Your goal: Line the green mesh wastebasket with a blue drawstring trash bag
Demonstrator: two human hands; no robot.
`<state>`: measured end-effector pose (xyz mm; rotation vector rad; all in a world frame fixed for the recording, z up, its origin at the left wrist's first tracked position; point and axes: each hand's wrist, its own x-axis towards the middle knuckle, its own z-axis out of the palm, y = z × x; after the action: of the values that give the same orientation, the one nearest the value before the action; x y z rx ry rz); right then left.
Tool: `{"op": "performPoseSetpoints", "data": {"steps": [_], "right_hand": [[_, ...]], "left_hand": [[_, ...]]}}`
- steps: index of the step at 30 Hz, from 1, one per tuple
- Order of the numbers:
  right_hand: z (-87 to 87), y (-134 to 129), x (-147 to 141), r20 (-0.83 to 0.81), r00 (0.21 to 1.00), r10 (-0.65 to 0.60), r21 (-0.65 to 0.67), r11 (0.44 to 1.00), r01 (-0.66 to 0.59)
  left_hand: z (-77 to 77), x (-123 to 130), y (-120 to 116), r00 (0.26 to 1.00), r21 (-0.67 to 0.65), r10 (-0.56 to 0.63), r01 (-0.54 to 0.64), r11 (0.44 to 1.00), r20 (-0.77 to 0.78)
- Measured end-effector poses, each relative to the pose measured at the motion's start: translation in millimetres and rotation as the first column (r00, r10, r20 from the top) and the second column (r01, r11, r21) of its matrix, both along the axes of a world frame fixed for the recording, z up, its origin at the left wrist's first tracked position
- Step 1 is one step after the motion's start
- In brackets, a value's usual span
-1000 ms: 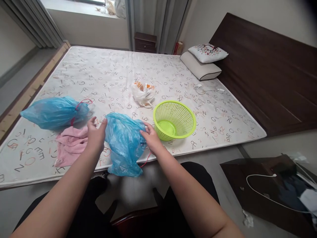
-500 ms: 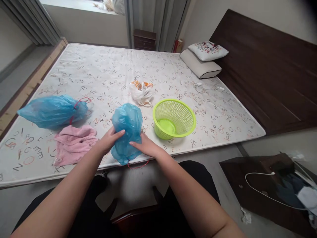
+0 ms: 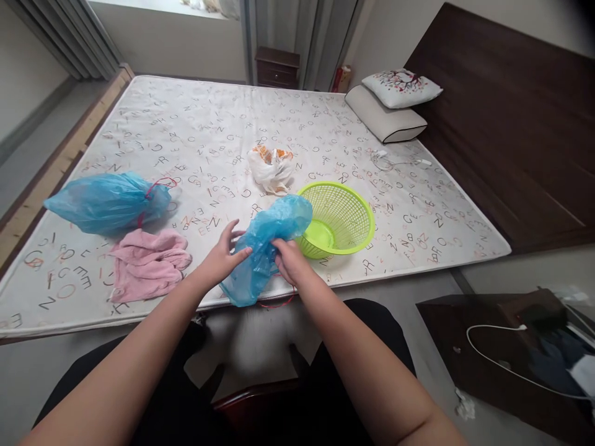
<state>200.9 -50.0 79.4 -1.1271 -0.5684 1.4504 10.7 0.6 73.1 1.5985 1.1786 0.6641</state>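
A crumpled blue plastic bag (image 3: pixel 267 238) with a red drawstring leans to the right at the mattress's front edge, its top overlapping the rim of a green basket (image 3: pixel 341 232). My right hand (image 3: pixel 290 259) grips the bag's right side, fingers closed on the plastic. On the bag's left side is my left hand (image 3: pixel 226 253), fingers spread, the thumb touching the plastic. A pink cloth (image 3: pixel 149 263) lies left of my hands, below a second, filled blue bag (image 3: pixel 105 201) with a red tie.
The mattress (image 3: pixel 195 148) bears a white and orange plastic bag (image 3: pixel 272 170) behind the basket. Two pillows (image 3: pixel 402 90) and a white cable (image 3: pixel 388 161) lie towards the dark headboard (image 3: pixel 506 124). A dark low surface (image 3: pixel 493 365) stands at the lower right.
The blue bag's top has tilted right, over the basket's rim. My right hand has closed on its side, and my left hand's fingers have spread away from the plastic.
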Motion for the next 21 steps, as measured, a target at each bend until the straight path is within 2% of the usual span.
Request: {"op": "performPoseSetpoints", "data": {"steps": [2,4,7,10,13,15,17,19,21], "right_hand": [[7.0,-2.0,-2.1,-0.038,0.998,0.056,0.055,0.997,-0.054],[11.8,-3.2,-0.9,0.023,0.998,0.065,0.053,0.996,-0.066],[13.8,-3.1,6.0,0.135,0.989,0.067,0.056,0.996,-0.075],[11.9,-2.0,13.2,0.189,0.981,0.051,0.049,0.997,-0.061],[7.2,-0.9,16.4,0.336,0.942,-0.008,-0.007,1.0,0.011],[2.7,-0.4,16.4,0.46,0.887,-0.026,-0.015,0.999,0.037],[-2.2,-0.1,15.6,0.544,0.839,-0.001,-0.042,0.999,0.029],[-5.8,0.1,14.6,0.585,0.809,0.049,-0.096,0.995,0.008],[-7.0,0.2,13.9,0.607,0.789,0.096,-0.143,0.99,-0.011]], "left_hand": [[-1.4,2.1,-2.1,0.994,-0.04,-0.11,0.11,0.993,-0.006],[-0.7,4.6,-4.8,0.98,-0.059,-0.19,0.187,0.981,-0.055],[2.1,6.8,-6.4,0.975,-0.091,-0.212,0.206,0.974,-0.071],[4.1,5.9,-3.3,0.991,-0.122,-0.125,0.118,0.985,-0.05],[4.0,3.0,4.3,0.992,-0.13,0.078,-0.09,0.987,-0.095],[2.9,0.2,11.0,0.967,-0.136,0.252,-0.254,0.958,-0.034],[1.2,-2.9,17.8,0.925,-0.174,0.373,-0.356,0.918,0.076],[-0.8,-5.4,22.8,0.9,-0.202,0.404,-0.371,0.906,0.161],[-3.1,-6.1,24.8,0.902,-0.191,0.381,-0.345,0.919,0.203]]}}
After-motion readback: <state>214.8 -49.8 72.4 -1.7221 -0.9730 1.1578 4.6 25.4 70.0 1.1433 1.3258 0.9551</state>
